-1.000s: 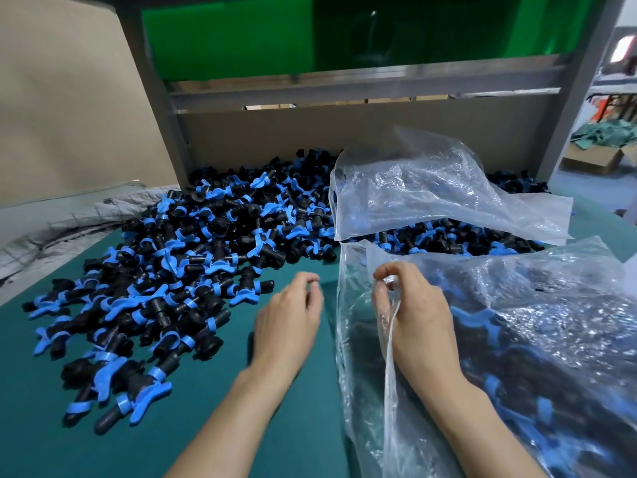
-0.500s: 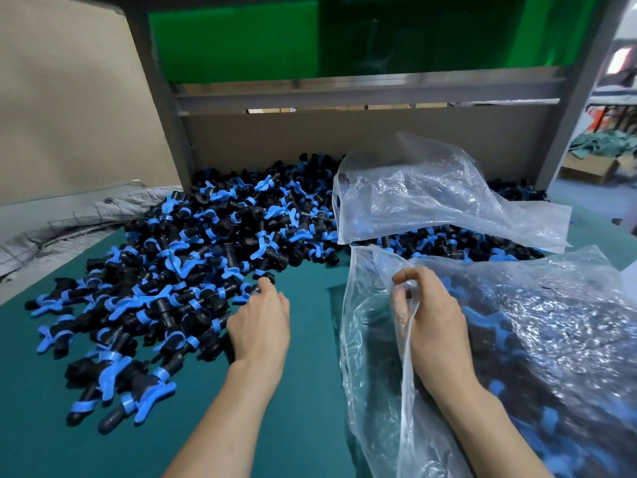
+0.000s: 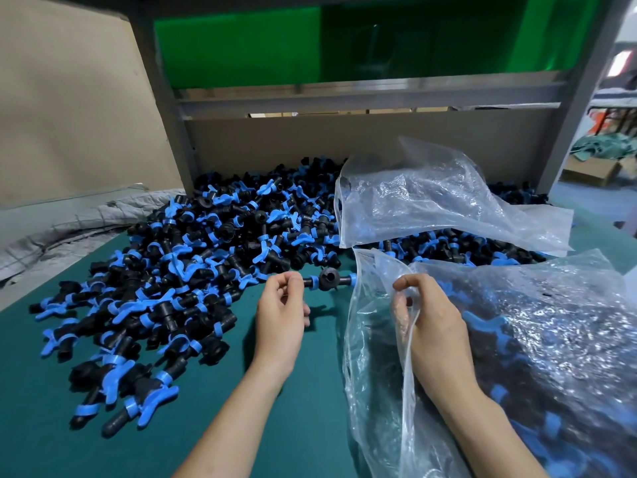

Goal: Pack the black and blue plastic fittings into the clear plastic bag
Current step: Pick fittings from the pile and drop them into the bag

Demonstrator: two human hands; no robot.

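On the green mat (image 3: 51,426), centre: one black and blue fitting (image 3: 327,278) is held off the surface and lies level. Its far end is just beside the mouth edge of the clear plastic bag (image 3: 551,339).

Left hand (image 3: 281,315) pinches the fitting's near stub between thumb and fingertips, other fingers curled. Right hand (image 3: 431,326), at 3 o'clock of the left, pinches the bag's rim in thumb and forefinger, holding the mouth raised.

Bag lies from 3 to 5 o'clock, with many fittings visible through the film. Loose pile of fittings (image 3: 172,281) spreads from 8 to 12 o'clock of the held one. Second clear bag (image 3: 431,198) rests crumpled on the pile at 1 o'clock.

Grey metal frame (image 3: 163,108) and green panel (image 3: 241,46) stand behind at 12, cardboard sheet (image 3: 69,115) at 10.
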